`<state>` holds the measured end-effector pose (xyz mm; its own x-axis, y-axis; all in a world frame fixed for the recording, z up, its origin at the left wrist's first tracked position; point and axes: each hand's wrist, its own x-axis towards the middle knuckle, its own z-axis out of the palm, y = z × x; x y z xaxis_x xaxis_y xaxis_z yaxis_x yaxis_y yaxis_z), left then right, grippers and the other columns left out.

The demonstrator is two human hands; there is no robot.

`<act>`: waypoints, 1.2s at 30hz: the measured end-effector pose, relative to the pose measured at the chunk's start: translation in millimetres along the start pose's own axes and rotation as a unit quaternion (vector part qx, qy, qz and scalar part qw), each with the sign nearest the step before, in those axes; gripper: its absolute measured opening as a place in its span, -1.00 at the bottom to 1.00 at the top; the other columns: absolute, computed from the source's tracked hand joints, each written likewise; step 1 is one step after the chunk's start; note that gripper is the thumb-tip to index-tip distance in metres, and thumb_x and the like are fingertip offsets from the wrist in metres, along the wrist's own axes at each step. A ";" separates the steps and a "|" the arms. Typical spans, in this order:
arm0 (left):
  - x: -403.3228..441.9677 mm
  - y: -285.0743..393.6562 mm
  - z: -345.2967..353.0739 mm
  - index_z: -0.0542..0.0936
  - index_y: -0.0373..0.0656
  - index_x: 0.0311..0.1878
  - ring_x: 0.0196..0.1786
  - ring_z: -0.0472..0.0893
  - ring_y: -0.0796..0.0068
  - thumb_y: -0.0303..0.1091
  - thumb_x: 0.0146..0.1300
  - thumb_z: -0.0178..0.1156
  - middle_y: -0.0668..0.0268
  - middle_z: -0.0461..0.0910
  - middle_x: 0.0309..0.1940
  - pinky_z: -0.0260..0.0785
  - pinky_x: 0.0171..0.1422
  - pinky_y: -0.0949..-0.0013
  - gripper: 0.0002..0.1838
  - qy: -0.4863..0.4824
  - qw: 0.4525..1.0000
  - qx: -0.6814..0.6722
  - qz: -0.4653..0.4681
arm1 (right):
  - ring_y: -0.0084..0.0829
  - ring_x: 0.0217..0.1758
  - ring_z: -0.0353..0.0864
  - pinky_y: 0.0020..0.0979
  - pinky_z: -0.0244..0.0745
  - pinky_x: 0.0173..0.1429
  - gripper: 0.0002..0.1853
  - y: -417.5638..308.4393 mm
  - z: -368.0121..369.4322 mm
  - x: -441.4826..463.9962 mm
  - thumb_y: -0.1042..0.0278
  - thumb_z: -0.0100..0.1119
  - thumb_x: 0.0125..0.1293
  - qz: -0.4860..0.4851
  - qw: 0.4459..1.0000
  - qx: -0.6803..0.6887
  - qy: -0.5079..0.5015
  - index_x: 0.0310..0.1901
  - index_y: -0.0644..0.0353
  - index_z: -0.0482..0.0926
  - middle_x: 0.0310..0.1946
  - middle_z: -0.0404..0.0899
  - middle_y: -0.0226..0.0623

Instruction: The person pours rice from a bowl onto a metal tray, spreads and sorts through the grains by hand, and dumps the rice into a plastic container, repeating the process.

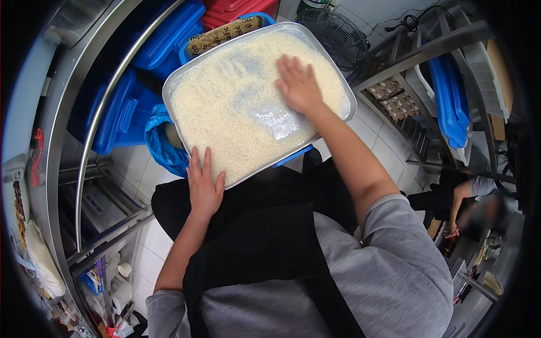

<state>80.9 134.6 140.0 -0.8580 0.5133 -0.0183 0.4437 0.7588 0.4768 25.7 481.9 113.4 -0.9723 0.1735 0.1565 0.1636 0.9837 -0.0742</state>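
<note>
A large metal tray (351, 107) spans the upper middle, covered by a layer of pale grains (220, 124) that look like rice. Bare metal shows through near its centre. My right hand (297, 84) lies over the grains at the tray's right side, fingers spread and slightly blurred, with nothing gripped. At the near left edge of the tray, my left hand (204, 183) rests with its fingers stretched out on the rim and grains.
Blue lidded bins (121, 112) and a blue bag (159, 141) are at the left. Behind the tray stands a black fan (332, 36). A metal rack (406, 73) holds egg trays. Another person's hand (452, 230) shows at the lower right.
</note>
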 end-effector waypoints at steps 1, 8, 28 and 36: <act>0.0 0.6 -0.1 0.13 -0.06 0.51 0.52 0.01 -0.22 -0.21 0.32 0.15 -0.08 -0.09 0.51 -0.11 0.54 -0.15 -0.27 -0.002 1.000 0.004 -0.003 | -0.26 0.62 -0.16 0.03 -0.33 0.60 -0.38 -14.1 2.3 3.4 -0.04 -0.33 0.52 -0.012 0.999 0.026 -0.022 0.52 -0.03 -0.01 0.57 -0.08 -0.35; 0.7 2.8 -1.3 0.13 -0.06 0.51 0.52 0.00 -0.23 -0.22 0.32 0.15 -0.09 -0.09 0.51 -0.13 0.54 -0.16 -0.27 -0.006 1.000 0.011 -0.006 | -0.26 0.63 -0.22 0.01 -0.33 0.61 -0.37 -72.0 10.1 15.2 -0.04 -0.40 0.53 -0.084 0.990 0.092 -0.073 0.53 0.00 -0.06 0.58 -0.14 -0.31; 1.4 7.4 -6.7 0.09 -0.13 0.51 0.54 -0.03 -0.18 -0.30 0.31 0.14 -0.13 -0.14 0.51 -0.13 0.54 -0.16 -0.26 -0.031 0.999 0.006 -0.013 | -0.29 0.63 -0.20 -0.08 -0.32 0.62 -0.36 -10.6 3.1 103.9 -0.05 -0.39 0.53 0.007 0.996 0.038 -0.085 0.52 0.07 -0.01 0.58 -0.15 -0.31; 1.5 6.6 -6.1 0.09 -0.13 0.51 0.54 -0.03 -0.17 -0.30 0.32 0.14 -0.12 -0.15 0.52 -0.13 0.54 -0.17 -0.26 -0.032 0.999 0.004 -0.013 | -0.29 0.63 -0.20 -0.08 -0.31 0.62 -0.36 -59.6 5.6 80.8 -0.04 -0.45 0.53 -0.070 0.988 0.088 -0.101 0.52 0.11 -0.02 0.58 -0.16 -0.31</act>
<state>80.9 137.9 148.5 -0.8516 0.5170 -0.0871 0.4230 0.7757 0.4684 -63.5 437.0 124.9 -0.9998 0.0049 -0.0216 0.0099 0.9711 -0.2385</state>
